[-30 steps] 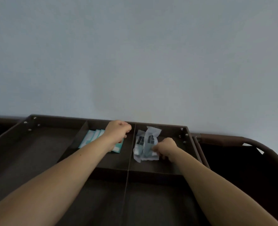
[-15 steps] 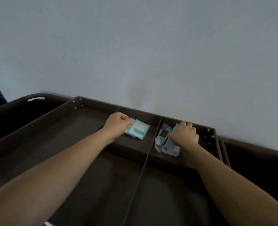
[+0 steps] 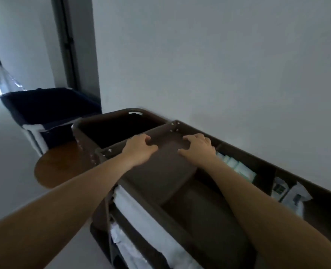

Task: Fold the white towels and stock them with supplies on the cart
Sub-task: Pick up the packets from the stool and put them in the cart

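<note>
The brown cart's top tray [image 3: 160, 177] runs along the wall. My left hand [image 3: 139, 149] is at the tray's left end, its fingers curled over the rim. Beside it, my right hand [image 3: 198, 150] rests on the floor of the left compartment with fingers bent and spread, holding nothing. To its right, teal and white packets [image 3: 238, 167] lie in a small compartment. Clear-wrapped packets [image 3: 296, 196] fill the compartment after that. Folded white towels [image 3: 141, 207] lie on the shelf under the tray, with more white towels [image 3: 133, 251] on the shelf below.
A brown bag [image 3: 120, 129] hangs open at the cart's left end. Beyond it stands a dark blue bin [image 3: 50, 107] on a white frame. A round wooden table [image 3: 63, 167] sits by the cart's corner. A dark door frame [image 3: 73, 45] is behind, and the wall runs close along the cart.
Both hands have left the packets and moved left to the tray's end compartment. My view has swung left, bringing the bag, bin and towel shelves into sight.
</note>
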{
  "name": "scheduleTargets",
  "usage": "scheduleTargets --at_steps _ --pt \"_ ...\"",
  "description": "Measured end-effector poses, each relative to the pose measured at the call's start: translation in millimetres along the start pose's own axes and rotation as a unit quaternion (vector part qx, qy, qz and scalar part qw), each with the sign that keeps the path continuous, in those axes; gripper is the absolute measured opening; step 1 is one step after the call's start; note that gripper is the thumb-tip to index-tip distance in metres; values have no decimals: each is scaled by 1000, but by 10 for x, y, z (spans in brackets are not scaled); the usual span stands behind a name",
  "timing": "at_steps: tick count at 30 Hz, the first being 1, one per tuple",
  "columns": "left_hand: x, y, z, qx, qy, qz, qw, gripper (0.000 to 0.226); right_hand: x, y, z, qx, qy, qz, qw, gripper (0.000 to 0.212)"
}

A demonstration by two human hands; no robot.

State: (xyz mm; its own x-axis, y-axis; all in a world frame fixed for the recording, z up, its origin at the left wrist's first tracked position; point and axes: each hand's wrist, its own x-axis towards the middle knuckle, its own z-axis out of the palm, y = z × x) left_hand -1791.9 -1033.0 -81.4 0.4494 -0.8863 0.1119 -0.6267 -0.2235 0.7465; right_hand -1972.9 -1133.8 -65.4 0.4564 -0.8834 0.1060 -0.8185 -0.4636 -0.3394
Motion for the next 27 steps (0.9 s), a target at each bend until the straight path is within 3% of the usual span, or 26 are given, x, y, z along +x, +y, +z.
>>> scheduleTargets --at_steps 3,12,18,27 --pt "-23 -646 -620 8 1 -29 1000 58 108 -753 338 1 -29 -40 999 65" --pt "-29 -2388 -2093 34 105 -149 983 60 393 -2905 1218 -5 -76 -147 986 61" --pt "285 -3108 -2457 19 119 -188 975 59 807 -3748 1565 -21 -97 -192 976 55" --pt "1399 -3719 -3100 54 124 -221 966 60 2194 -4569 1946 24 -126 -227 965 53"
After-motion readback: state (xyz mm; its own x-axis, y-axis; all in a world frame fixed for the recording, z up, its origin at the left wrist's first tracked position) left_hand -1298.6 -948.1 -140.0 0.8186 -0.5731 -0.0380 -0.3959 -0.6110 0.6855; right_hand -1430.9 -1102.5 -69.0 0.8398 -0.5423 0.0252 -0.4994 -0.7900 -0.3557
